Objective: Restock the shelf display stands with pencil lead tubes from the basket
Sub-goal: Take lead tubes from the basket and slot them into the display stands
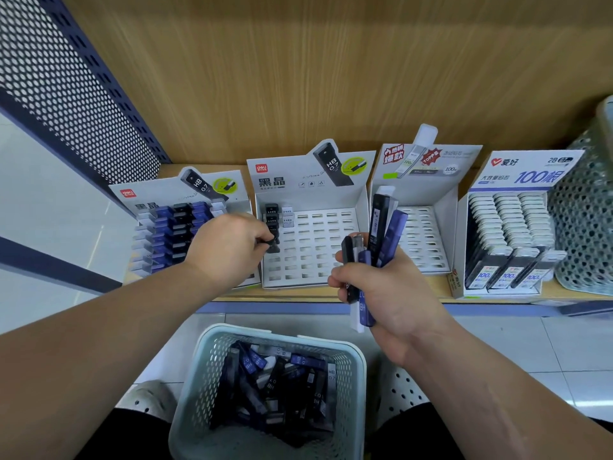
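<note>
Your left hand (229,247) pinches a black lead tube (273,243) at the left column of the white slotted stand (318,254), twelve o'clock from the basket (360,363). Your right hand (384,293), at three o'clock from the left, is clenched round a bundle of tubes (381,224), black and purple, standing upright. The basket sits at six o'clock in view, with many more tubes lying loose inside.

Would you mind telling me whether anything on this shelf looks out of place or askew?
A small printed carton leans tilted at the front edge of the shelf beside the rightmost stand, outside any display. Nothing else stands out.
</note>
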`<state>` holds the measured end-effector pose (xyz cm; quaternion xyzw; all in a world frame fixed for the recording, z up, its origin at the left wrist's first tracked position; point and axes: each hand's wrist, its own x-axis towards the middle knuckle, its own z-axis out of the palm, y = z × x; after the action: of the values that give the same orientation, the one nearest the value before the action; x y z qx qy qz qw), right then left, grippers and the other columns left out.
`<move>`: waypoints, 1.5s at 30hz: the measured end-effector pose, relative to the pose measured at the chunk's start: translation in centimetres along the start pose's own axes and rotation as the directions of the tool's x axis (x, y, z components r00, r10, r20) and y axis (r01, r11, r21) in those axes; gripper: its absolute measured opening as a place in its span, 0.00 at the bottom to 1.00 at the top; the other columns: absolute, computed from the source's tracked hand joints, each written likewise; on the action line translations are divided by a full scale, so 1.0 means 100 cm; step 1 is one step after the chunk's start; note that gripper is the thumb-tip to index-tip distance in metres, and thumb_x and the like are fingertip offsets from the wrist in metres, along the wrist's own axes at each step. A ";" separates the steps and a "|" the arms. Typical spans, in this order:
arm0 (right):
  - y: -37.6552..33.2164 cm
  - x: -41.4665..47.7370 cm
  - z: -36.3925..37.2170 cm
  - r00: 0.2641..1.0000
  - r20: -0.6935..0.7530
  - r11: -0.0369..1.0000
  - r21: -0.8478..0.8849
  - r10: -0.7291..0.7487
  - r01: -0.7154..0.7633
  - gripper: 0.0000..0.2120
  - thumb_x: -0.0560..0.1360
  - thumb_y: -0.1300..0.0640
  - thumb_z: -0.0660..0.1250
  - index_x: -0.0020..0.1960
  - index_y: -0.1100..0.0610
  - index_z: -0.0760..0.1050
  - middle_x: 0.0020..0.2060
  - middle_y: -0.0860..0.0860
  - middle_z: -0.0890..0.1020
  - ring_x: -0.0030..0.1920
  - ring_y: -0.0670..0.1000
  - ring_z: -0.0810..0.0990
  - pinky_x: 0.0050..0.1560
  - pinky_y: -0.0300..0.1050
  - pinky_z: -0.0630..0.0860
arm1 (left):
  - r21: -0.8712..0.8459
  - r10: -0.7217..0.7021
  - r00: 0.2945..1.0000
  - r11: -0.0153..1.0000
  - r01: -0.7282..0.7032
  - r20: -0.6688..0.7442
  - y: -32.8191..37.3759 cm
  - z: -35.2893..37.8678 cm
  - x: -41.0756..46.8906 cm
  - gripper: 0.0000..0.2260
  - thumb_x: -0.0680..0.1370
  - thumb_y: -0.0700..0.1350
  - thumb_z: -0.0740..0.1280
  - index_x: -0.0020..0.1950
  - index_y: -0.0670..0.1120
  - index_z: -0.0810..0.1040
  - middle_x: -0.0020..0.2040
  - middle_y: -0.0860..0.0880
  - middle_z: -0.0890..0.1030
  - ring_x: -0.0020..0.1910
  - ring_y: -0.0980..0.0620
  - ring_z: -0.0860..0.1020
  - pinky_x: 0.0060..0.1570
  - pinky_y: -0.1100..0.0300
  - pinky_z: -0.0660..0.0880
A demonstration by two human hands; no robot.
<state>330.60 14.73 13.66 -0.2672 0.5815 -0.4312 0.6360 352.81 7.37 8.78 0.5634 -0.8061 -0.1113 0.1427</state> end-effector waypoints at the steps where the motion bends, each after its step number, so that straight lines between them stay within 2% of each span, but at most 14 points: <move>1: 0.000 0.000 0.000 1.000 -0.003 1.000 0.007 -0.001 0.001 0.14 0.70 0.73 0.71 0.54 0.71 0.73 0.39 0.55 0.78 0.39 0.55 0.78 0.34 0.42 0.76 | 0.020 0.022 1.000 1.000 -0.022 0.012 0.000 0.000 0.000 0.06 0.75 0.39 0.73 0.50 0.45 0.87 0.45 0.47 0.85 0.43 0.43 0.82 0.40 0.50 0.80; 7: -0.005 -0.003 0.003 0.998 0.060 0.991 0.129 0.032 -0.039 0.11 0.73 0.73 0.70 0.55 0.67 0.76 0.43 0.56 0.81 0.37 0.51 0.82 0.34 0.41 0.76 | 0.306 0.084 0.978 0.941 -0.141 0.193 0.004 -0.001 0.001 0.16 0.77 0.37 0.66 0.61 0.51 0.83 0.51 0.48 0.76 0.39 0.42 0.79 0.36 0.50 0.79; 11: -0.007 -0.006 0.007 0.987 0.151 0.984 0.159 0.052 -0.076 0.12 0.73 0.71 0.71 0.56 0.70 0.77 0.43 0.57 0.82 0.39 0.51 0.82 0.35 0.41 0.76 | 0.357 0.058 0.961 0.921 -0.156 0.271 0.011 -0.008 0.002 0.16 0.80 0.42 0.61 0.65 0.54 0.79 0.52 0.50 0.74 0.43 0.45 0.79 0.38 0.53 0.78; 13: -0.009 -0.007 0.010 0.979 0.193 0.983 0.159 0.063 -0.094 0.09 0.74 0.71 0.71 0.54 0.68 0.79 0.43 0.57 0.83 0.38 0.51 0.82 0.35 0.40 0.77 | 0.173 0.050 0.976 0.981 -0.088 0.212 0.020 -0.016 0.002 0.13 0.82 0.46 0.60 0.63 0.53 0.80 0.52 0.50 0.77 0.46 0.46 0.80 0.42 0.53 0.78; 14: -0.009 -0.008 0.011 0.975 0.211 0.983 0.154 0.069 -0.103 0.07 0.74 0.71 0.71 0.52 0.66 0.81 0.43 0.58 0.83 0.38 0.51 0.82 0.35 0.40 0.77 | -0.023 0.008 0.983 1.000 -0.004 0.185 0.026 -0.021 0.001 0.12 0.82 0.47 0.62 0.61 0.53 0.82 0.50 0.51 0.80 0.46 0.48 0.80 0.44 0.53 0.77; 15: -0.010 -0.009 0.012 0.970 0.229 0.982 0.148 0.077 -0.113 0.07 0.74 0.71 0.71 0.51 0.65 0.82 0.43 0.58 0.83 0.38 0.50 0.82 0.35 0.40 0.77 | -0.265 -0.063 0.981 0.958 0.111 0.186 0.032 -0.027 0.001 0.10 0.82 0.48 0.64 0.58 0.52 0.83 0.47 0.52 0.82 0.44 0.51 0.81 0.43 0.55 0.77; 17: -0.009 -0.011 0.015 0.961 0.261 0.983 0.127 0.096 -0.133 0.07 0.74 0.70 0.71 0.51 0.64 0.83 0.45 0.57 0.84 0.38 0.50 0.82 0.36 0.40 0.77 | -0.660 -0.172 0.949 0.684 0.309 0.266 0.045 -0.039 -0.001 0.07 0.81 0.46 0.67 0.53 0.50 0.85 0.38 0.55 0.83 0.34 0.56 0.79 0.33 0.63 0.75; 18: -0.009 -0.012 0.016 0.957 0.272 0.985 0.107 0.102 -0.135 0.07 0.75 0.70 0.71 0.52 0.64 0.82 0.45 0.57 0.84 0.38 0.50 0.82 0.36 0.40 0.77 | -0.736 -0.177 0.939 0.584 0.342 0.297 0.051 -0.044 -0.002 0.06 0.80 0.44 0.68 0.52 0.48 0.84 0.35 0.55 0.82 0.30 0.56 0.77 0.29 0.65 0.73; 23: -0.009 -0.017 0.023 0.947 0.317 0.998 0.028 0.051 -0.063 0.09 0.75 0.69 0.71 0.50 0.58 0.83 0.39 0.53 0.85 0.38 0.48 0.83 0.37 0.39 0.78 | -0.858 -0.117 0.947 0.401 0.322 0.301 0.060 -0.054 -0.017 0.04 0.74 0.35 0.73 0.47 0.42 0.84 0.35 0.46 0.82 0.31 0.50 0.77 0.29 0.57 0.73; 26: -0.008 -0.019 0.028 0.944 0.329 0.998 0.023 0.040 -0.050 0.10 0.75 0.70 0.70 0.52 0.58 0.82 0.38 0.52 0.85 0.38 0.48 0.83 0.37 0.39 0.78 | -0.874 -0.113 0.949 0.370 0.315 0.294 0.057 -0.056 -0.021 0.05 0.71 0.37 0.75 0.45 0.43 0.83 0.36 0.47 0.83 0.33 0.50 0.79 0.32 0.55 0.75; 30: -0.006 -0.022 0.035 0.924 0.382 1.000 -0.021 0.029 -0.023 0.10 0.71 0.67 0.72 0.47 0.54 0.85 0.40 0.53 0.85 0.39 0.48 0.83 0.38 0.40 0.78 | -0.881 -0.115 0.942 0.334 0.335 0.315 0.051 -0.060 -0.028 0.10 0.65 0.44 0.77 0.43 0.42 0.83 0.34 0.44 0.82 0.31 0.50 0.78 0.30 0.59 0.77; 37: -0.003 -0.022 0.044 0.891 0.454 1.000 -0.025 0.028 -0.019 0.08 0.71 0.59 0.74 0.47 0.49 0.86 0.44 0.51 0.86 0.41 0.48 0.84 0.40 0.39 0.79 | -0.900 -0.100 0.926 0.218 0.377 0.363 0.038 -0.069 -0.036 0.07 0.65 0.40 0.79 0.41 0.45 0.85 0.32 0.46 0.79 0.29 0.52 0.77 0.30 0.62 0.76; 42: -0.002 -0.017 0.044 0.948 0.304 0.979 0.144 0.093 -0.142 0.18 0.67 0.60 0.78 0.56 0.58 0.81 0.49 0.55 0.86 0.41 0.52 0.85 0.35 0.41 0.78 | -0.940 -0.241 0.918 0.058 0.337 0.315 0.024 -0.077 -0.037 0.03 0.64 0.42 0.76 0.36 0.45 0.84 0.31 0.45 0.80 0.29 0.52 0.79 0.31 0.62 0.78; 45: -0.002 -0.014 0.040 0.977 0.203 0.970 0.215 0.067 -0.112 0.14 0.72 0.65 0.75 0.56 0.59 0.78 0.49 0.56 0.86 0.43 0.54 0.86 0.33 0.40 0.77 | -0.943 -0.257 0.916 0.042 0.329 0.308 0.018 -0.077 -0.039 0.05 0.65 0.41 0.75 0.38 0.43 0.82 0.33 0.43 0.82 0.31 0.49 0.81 0.34 0.60 0.80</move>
<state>334.52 15.14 15.26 -0.2075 0.4756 -0.4370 0.7347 355.24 11.55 16.18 0.4726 -0.3974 -0.6580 0.4310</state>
